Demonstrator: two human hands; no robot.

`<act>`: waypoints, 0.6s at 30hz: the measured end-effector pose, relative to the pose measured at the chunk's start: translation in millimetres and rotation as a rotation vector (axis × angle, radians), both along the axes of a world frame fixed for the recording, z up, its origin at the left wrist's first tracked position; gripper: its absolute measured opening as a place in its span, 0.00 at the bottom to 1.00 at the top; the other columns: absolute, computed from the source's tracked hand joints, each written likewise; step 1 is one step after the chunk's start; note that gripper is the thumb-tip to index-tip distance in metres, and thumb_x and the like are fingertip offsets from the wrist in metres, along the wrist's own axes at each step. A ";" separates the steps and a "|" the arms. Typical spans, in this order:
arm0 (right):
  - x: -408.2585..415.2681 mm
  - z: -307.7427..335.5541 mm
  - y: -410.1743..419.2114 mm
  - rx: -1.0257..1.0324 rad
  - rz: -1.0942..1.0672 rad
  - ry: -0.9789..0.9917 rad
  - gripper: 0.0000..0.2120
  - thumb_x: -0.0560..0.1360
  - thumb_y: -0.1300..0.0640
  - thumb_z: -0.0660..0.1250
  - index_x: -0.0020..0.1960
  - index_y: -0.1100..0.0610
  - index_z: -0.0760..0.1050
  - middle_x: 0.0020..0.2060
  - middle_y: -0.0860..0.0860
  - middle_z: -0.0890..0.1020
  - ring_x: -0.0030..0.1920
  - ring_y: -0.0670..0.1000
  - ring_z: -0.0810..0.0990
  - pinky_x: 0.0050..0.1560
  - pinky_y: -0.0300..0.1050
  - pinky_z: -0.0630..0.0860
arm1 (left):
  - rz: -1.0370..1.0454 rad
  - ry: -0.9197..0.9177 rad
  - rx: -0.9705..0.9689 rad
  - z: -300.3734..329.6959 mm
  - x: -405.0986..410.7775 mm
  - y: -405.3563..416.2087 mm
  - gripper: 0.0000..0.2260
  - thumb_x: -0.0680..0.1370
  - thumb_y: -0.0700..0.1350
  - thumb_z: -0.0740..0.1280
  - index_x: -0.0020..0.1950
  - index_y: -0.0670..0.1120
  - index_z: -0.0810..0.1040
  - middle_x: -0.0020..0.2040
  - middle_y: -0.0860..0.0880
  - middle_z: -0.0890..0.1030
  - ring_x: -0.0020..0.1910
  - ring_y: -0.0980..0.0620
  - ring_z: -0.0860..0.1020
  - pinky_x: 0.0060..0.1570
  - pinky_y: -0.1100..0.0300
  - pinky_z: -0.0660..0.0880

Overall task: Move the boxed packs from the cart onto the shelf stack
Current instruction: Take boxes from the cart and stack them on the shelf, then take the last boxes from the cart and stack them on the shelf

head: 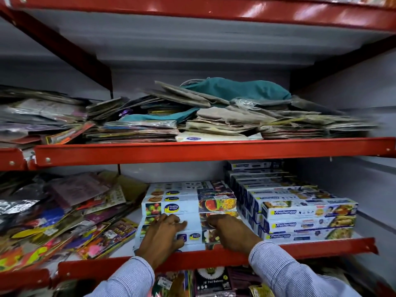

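On the red shelf (pixel 214 259), your left hand (pixel 162 236) and right hand (pixel 231 232) press flat, fingers spread and gripping nothing, squaring the boxes (pixel 190 207) at its front edge beside the neighbouring stack (pixel 308 213).

Red metal shelving (pixel 214 151) is set against a pale grey back wall (pixel 192 82). Glare is seen on the top red beam (pixel 214 9), held by diagonal braces (pixel 64 50).

Even, fairly bright light from above and in front, glare streaks on the top red beam (pixel 214 11), deep shadow under the upper shelf (pixel 192 48), motion blur at left and right edges, wide-angle bowing of beams, centre boxes (pixel 188 205) sharpest
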State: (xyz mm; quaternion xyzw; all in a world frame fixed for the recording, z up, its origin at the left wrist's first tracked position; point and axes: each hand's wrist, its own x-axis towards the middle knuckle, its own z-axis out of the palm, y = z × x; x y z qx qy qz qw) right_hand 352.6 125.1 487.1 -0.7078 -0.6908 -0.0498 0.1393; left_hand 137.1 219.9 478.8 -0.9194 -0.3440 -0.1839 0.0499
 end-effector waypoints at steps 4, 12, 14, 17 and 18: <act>-2.2 0.5 -2.2 -0.022 -0.014 -0.018 0.24 0.73 0.67 0.61 0.68 0.54 0.70 0.64 0.57 0.78 0.61 0.60 0.78 0.55 0.51 0.77 | 0.009 0.021 0.026 -4.0 -0.4 -0.7 0.22 0.78 0.52 0.62 0.73 0.56 0.69 0.73 0.52 0.71 0.70 0.46 0.66 0.64 0.48 0.68; -52.0 -24.5 -68.3 0.156 -0.069 -0.059 0.31 0.80 0.48 0.58 0.79 0.49 0.50 0.80 0.52 0.53 0.79 0.58 0.45 0.78 0.61 0.46 | -0.030 -0.128 0.214 -43.2 -35.5 -66.2 0.32 0.78 0.61 0.62 0.79 0.57 0.54 0.80 0.45 0.58 0.78 0.38 0.54 0.72 0.32 0.56; -64.6 -44.0 -92.1 0.196 -0.096 -0.044 0.32 0.80 0.45 0.57 0.79 0.48 0.49 0.80 0.52 0.52 0.79 0.58 0.45 0.78 0.61 0.46 | -0.052 -0.144 0.221 -63.0 -49.2 -92.7 0.34 0.77 0.61 0.62 0.79 0.57 0.52 0.81 0.45 0.55 0.79 0.38 0.50 0.72 0.31 0.52; -83.1 -103.0 -126.0 0.169 -0.091 -0.027 0.32 0.79 0.43 0.56 0.79 0.47 0.51 0.80 0.51 0.52 0.79 0.60 0.44 0.77 0.64 0.46 | -0.019 -0.079 0.120 -115.9 -74.1 -128.9 0.35 0.76 0.62 0.63 0.79 0.59 0.52 0.81 0.43 0.54 0.79 0.37 0.48 0.72 0.29 0.51; -88.7 -123.3 -136.5 0.163 -0.090 -0.009 0.31 0.78 0.43 0.57 0.78 0.47 0.53 0.80 0.51 0.54 0.79 0.60 0.45 0.77 0.65 0.48 | -0.007 -0.069 0.076 -135.5 -81.9 -137.7 0.34 0.76 0.62 0.63 0.79 0.59 0.54 0.81 0.43 0.54 0.79 0.36 0.49 0.71 0.29 0.52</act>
